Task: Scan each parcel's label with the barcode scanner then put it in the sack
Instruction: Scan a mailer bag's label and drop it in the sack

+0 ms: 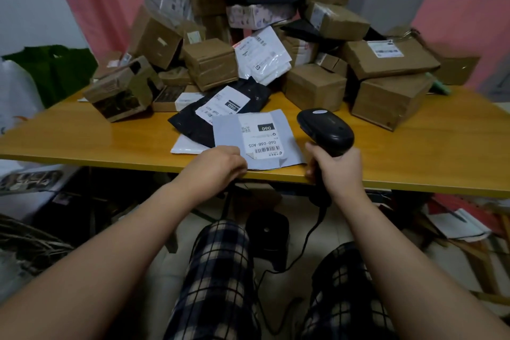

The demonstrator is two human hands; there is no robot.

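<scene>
**Fingers (311, 169) wrapped round a black handheld barcode scanner (327, 130), flat grey plastic mailer (287, 143) at the table's near edge**

Fingers of the right hand (338, 171) are curled tight round the scanner's handle. They hold its rounded head raised above the table, just beside the grey mailer's right edge. A thin black cable (309, 237) drops from the base of the handle to the floor between the person's knees.

That mailer lies flat along the near edge of the yellow-brown wooden table (414, 157), between the two hands. Its white printed label (259, 138) faces up and reads upside down from this view, with "060-06B-A05" and a barcode on the near part. One near corner of the label is folded up.

The left hand (215, 164) rests on the mailer's near left corner, knuckles up and fingers bent downward. The fingertips are hidden, so I cannot tell whether they pinch the edge or only press on it.

The grey mailer's left side overlaps a black plastic mailer (190, 124) that carries its own white label. A white plastic mailer (187, 146) shows from under both.

Behind them, a tall heap of brown cardboard boxes (314, 88) and more white mailers fills the far half of the table.

At the left end of the table stand a dark green fabric bag (60, 69) and a white plastic bag (16, 94).

Below the table edge are legs in dark-and-cream checked trousers (218, 270), with a round black object (267, 229) on the floor between them.
</scene>
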